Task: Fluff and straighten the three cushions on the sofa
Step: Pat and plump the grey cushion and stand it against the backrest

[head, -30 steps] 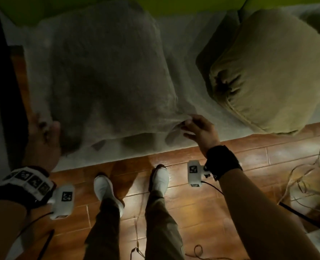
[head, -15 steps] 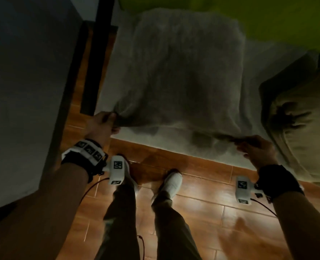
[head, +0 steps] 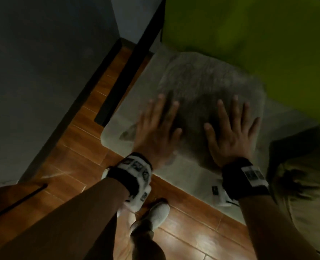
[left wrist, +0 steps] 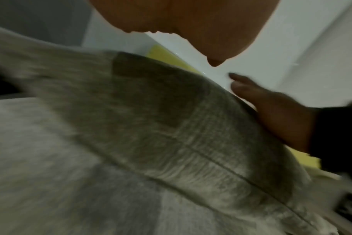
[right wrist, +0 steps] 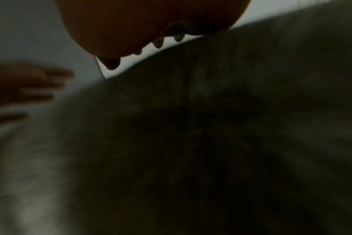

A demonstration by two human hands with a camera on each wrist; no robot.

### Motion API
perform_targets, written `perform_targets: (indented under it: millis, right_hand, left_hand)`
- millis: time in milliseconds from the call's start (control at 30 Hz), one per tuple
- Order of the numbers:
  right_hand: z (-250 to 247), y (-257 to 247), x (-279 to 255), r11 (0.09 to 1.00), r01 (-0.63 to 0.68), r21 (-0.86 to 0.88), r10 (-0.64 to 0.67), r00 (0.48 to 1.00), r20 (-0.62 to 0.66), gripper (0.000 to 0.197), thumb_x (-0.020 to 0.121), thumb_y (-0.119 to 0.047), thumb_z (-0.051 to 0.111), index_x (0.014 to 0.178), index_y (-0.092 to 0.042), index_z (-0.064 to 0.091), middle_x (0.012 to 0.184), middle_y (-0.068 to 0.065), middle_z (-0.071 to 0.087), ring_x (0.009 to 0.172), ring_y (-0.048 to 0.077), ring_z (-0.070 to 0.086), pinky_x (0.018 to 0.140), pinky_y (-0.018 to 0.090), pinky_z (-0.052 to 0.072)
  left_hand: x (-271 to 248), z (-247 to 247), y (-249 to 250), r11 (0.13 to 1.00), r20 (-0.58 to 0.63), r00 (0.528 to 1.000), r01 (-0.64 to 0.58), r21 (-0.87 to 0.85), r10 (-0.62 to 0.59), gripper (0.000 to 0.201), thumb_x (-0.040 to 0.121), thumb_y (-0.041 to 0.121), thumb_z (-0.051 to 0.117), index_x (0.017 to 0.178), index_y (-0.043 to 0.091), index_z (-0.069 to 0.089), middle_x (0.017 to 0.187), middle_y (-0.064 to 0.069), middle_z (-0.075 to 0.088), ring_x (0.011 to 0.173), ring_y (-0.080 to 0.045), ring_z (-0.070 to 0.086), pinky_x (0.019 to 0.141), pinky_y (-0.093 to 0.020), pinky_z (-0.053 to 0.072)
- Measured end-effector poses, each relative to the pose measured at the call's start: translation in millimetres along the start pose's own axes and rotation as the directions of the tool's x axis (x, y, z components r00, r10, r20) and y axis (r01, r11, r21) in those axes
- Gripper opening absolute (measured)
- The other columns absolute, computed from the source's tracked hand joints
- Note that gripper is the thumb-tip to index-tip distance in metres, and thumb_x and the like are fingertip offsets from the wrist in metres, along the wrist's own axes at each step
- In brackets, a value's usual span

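- The grey furry cushion (head: pixel 208 94) lies on the sofa seat (head: pixel 174 173) at its left end, against the green backrest (head: pixel 249 40).
- Left hand (head: pixel 155 132) and right hand (head: pixel 232 136) lie flat on it, fingers spread, gripping nothing.
- To pat well: press evenly with both palms and square its edges to the backrest.
- The tan cushion (head: pixel 309 184) beside it likely comes next.

Dim rm: reddish wood-look tile floor (head: pixel 91 152), grey wall (head: pixel 42 53) w/ black trim (head: pixel 117 91).
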State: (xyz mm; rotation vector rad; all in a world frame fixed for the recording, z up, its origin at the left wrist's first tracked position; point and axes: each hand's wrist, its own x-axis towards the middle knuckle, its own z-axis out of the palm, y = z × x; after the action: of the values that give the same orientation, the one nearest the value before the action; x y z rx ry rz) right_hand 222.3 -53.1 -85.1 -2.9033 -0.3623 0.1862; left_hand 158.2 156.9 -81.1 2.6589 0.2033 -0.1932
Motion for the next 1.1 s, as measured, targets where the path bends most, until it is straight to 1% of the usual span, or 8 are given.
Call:
perform_targets:
  millis: [100, 400, 567, 767, 833, 933, 1033, 1100]
  right_hand:
    - [32, 19, 20, 0.999, -0.051, 0.014, 0.049, 0.991, 0.126, 0.071, 0.094, -0.076, 0.015, 0.158, -0.051, -0.006, 0.170, -0.011, -0.017, 0.156, 0.025, -0.021, 0.120, 0.067, -0.006]
    - [65, 43, 12, 0.997, -0.016, -0.074, 0.041, 0.935, 0.353, 0.073, 0.085, -0.089, 0.009, 0.140, -0.064, -0.032, 0.154, -0.020, -0.045, 0.150, 0.019, -0.035, 0.117, 0.064, -0.020]
    - [71, 40, 13, 0.998, -0.010, -0.063, 0.033, 0.931, 0.364, 0.074, 0.087, -0.088, 0.011, 0.142, -0.062, -0.031, 0.154, -0.018, -0.045, 0.151, 0.021, -0.034, 0.116, 0.066, -0.020]
    - [69, 37, 14, 0.998, -0.005, -0.056, 0.025, 0.934, 0.355, 0.074, 0.088, -0.087, 0.009, 0.143, -0.059, -0.032, 0.154, -0.017, -0.046, 0.150, 0.021, -0.035, 0.115, 0.069, -0.017]
    - [62, 35, 12, 0.999, -0.009, -0.043, 0.024, 0.941, 0.338, 0.076, 0.089, -0.086, 0.011, 0.147, -0.057, -0.028, 0.155, -0.018, -0.045, 0.150, 0.021, -0.034, 0.115, 0.070, -0.015]
    - [39, 33, 3, 0.998, 0.052, -0.021, -0.044, 0.962, 0.268, 0.076, 0.091, -0.082, 0.015, 0.156, -0.053, -0.009, 0.165, -0.016, -0.028, 0.154, 0.023, -0.025, 0.117, 0.069, -0.011]
    - [2, 32, -4, 0.976, 0.216, 0.040, -0.216, 0.976, 0.004, 0.065, 0.100, -0.069, 0.022, 0.158, -0.040, 0.029, 0.170, -0.003, 0.017, 0.157, 0.032, 0.004, 0.118, 0.070, 0.003]
    - [-9, 34, 9, 0.957, 0.284, 0.052, -0.278, 0.956, -0.098, 0.062, 0.102, -0.063, 0.024, 0.158, -0.036, 0.032, 0.170, -0.002, 0.020, 0.157, 0.032, 0.008, 0.121, 0.066, 0.005]
  left_hand:
    - [39, 35, 35, 0.986, -0.033, 0.991, -0.125, 0.113, 0.129, 0.066, 0.100, 0.056, 0.027, 0.158, 0.039, 0.002, 0.168, -0.003, -0.011, 0.154, -0.031, -0.010, 0.119, -0.062, 0.000]
    - [47, 95, -31, 0.988, 0.166, 0.975, 0.141, 0.060, -0.149, 0.064, 0.095, 0.072, 0.010, 0.147, 0.056, -0.023, 0.160, 0.013, -0.033, 0.148, -0.028, -0.030, 0.118, -0.063, -0.010]
    - [13, 97, -75, 0.971, 0.293, 0.926, 0.226, 0.080, -0.240, 0.061, 0.096, 0.068, 0.001, 0.142, 0.052, -0.035, 0.161, 0.008, -0.032, 0.151, -0.023, -0.022, 0.123, -0.053, -0.002]
    - [4, 75, -105, 0.883, 0.413, 0.782, 0.388, 0.264, -0.467, 0.067, 0.097, 0.063, 0.005, 0.157, 0.037, -0.010, 0.167, 0.006, -0.014, 0.153, -0.024, -0.012, 0.121, -0.057, -0.006]
    - [16, 46, -90, 0.872, 0.298, 0.820, 0.442, 0.211, -0.488, 0.069, 0.100, 0.057, 0.012, 0.159, 0.026, -0.004, 0.168, -0.002, -0.012, 0.153, -0.027, -0.012, 0.122, -0.057, -0.003]
    - [40, -1, -40, 0.981, 0.008, 0.981, 0.193, 0.038, -0.193, 0.069, 0.103, 0.055, 0.018, 0.159, 0.024, -0.004, 0.167, -0.007, -0.016, 0.153, -0.028, -0.017, 0.122, -0.050, -0.007]
    - [63, -11, 14, 0.981, -0.051, 0.983, -0.174, 0.087, 0.179, 0.069, 0.100, 0.058, 0.026, 0.159, 0.035, -0.002, 0.168, -0.006, -0.009, 0.154, -0.035, -0.005, 0.121, -0.058, 0.005]
    - [77, 5, 32, 0.963, 0.069, 0.974, -0.225, 0.147, 0.217, 0.070, 0.096, 0.068, 0.021, 0.157, 0.044, -0.005, 0.167, 0.000, -0.015, 0.153, -0.038, -0.006, 0.117, -0.067, 0.009]
